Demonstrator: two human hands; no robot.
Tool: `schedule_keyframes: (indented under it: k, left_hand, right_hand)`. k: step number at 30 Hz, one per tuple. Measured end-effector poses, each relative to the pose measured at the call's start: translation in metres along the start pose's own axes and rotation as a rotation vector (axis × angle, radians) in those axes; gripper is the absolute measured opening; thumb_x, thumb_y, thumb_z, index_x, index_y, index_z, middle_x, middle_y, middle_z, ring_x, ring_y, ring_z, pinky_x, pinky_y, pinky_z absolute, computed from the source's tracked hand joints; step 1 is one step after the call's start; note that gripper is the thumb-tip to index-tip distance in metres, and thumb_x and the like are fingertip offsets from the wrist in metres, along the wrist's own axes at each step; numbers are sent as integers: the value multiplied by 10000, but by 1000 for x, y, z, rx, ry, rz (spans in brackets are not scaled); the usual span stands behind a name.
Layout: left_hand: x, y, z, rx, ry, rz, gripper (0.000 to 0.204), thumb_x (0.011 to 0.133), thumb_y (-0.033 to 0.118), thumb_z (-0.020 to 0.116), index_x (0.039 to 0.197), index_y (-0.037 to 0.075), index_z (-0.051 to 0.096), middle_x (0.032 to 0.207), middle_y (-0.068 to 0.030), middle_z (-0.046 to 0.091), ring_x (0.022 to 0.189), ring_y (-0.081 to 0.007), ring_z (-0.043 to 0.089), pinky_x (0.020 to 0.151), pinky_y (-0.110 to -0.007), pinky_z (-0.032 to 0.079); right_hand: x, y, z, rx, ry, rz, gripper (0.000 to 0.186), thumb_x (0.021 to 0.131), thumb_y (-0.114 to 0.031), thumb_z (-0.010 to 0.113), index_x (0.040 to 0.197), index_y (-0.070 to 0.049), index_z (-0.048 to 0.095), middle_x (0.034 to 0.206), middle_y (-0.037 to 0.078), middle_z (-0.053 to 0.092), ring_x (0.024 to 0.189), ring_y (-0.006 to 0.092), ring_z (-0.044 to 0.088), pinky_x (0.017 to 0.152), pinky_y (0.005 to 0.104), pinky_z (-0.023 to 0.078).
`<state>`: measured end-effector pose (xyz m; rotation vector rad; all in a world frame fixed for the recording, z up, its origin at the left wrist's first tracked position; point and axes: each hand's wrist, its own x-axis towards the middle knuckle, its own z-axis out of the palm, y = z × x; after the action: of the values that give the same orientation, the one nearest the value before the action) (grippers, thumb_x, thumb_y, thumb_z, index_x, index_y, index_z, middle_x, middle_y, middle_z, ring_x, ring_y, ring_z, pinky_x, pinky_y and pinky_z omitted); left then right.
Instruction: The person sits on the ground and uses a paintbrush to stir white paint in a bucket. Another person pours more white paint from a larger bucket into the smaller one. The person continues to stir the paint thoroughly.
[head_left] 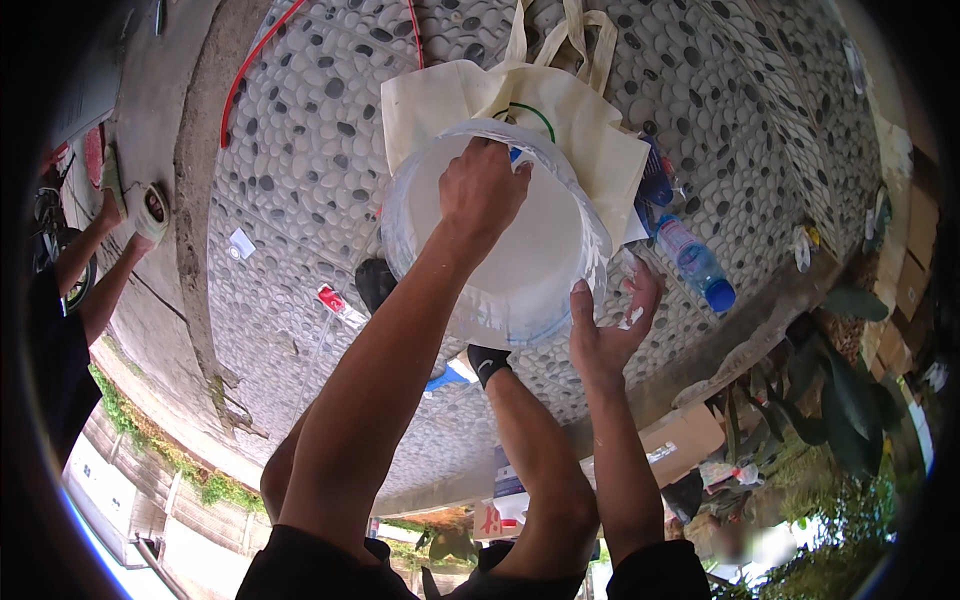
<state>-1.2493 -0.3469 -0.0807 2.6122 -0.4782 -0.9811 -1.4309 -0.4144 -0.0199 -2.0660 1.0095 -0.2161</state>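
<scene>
A white round bucket (592, 240) is in front of me, its rim and wall smeared with white residue and its inside whitish. My left hand (483, 190) reaches into it near the far rim, fingers closed. A small blue bit shows beside those fingers; what they grip is mostly hidden. My right hand (615, 325) is at the bucket's right side, fingers apart, with white smears on them and nothing in them. Whether it touches the bucket, I cannot tell. Behind the bucket lies a cream cloth bag (440, 100) with handles pointing away.
A clear bottle with a blue cap (695, 260) lies on the pebbled floor (300, 150) at right. A red-and-white packet (340, 305) lies left of the bucket. Another person's foot (152, 212) is at far left. Cardboard (685, 440) and plants (845, 400) stand at right.
</scene>
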Motion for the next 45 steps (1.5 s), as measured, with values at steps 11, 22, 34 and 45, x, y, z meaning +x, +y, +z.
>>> schedule_keyframes:
  k: [11, 22, 34, 45]
  left_hand:
    - [24, -7, 34, 97, -27, -13, 294, 793, 237, 635, 1011, 42, 613, 975, -150, 632, 852, -342, 633, 744, -437, 507]
    - [-105, -56, -40, -309, 482, 212, 175, 744, -13, 680, 908, -8, 620, 884, -99, 578, 778, -217, 600, 665, -295, 472]
    - [-81, -114, -25, -916, 484, 150, 294, 877, 49, 547, 1151, -49, 503, 1154, -101, 497, 1024, -177, 501, 893, -310, 405]
    - [-75, -115, -2, -949, 191, -199, 363, 934, 282, 403, 1018, -34, 560, 926, -84, 553, 850, -157, 494, 748, -306, 400]
  right_hand:
    - [-11, 9, -14, -17, 25, -53, 547, 734, -135, 685, 1191, 41, 441, 1121, 199, 445, 1017, 317, 460, 838, 417, 400]
    - [19, 44, 1, 680, 12, 536, 491, 777, -196, 621, 1202, -3, 469, 1165, 139, 474, 1048, 212, 474, 887, 357, 385]
    - [91, 109, 55, -394, -455, 505, 610, 747, -324, 672, 1231, -22, 456, 1157, 228, 512, 1120, 377, 492, 947, 429, 394]
    - [74, 107, 42, 88, -123, 536, 315, 789, -220, 642, 986, 17, 576, 937, 172, 629, 889, 306, 612, 816, 378, 461]
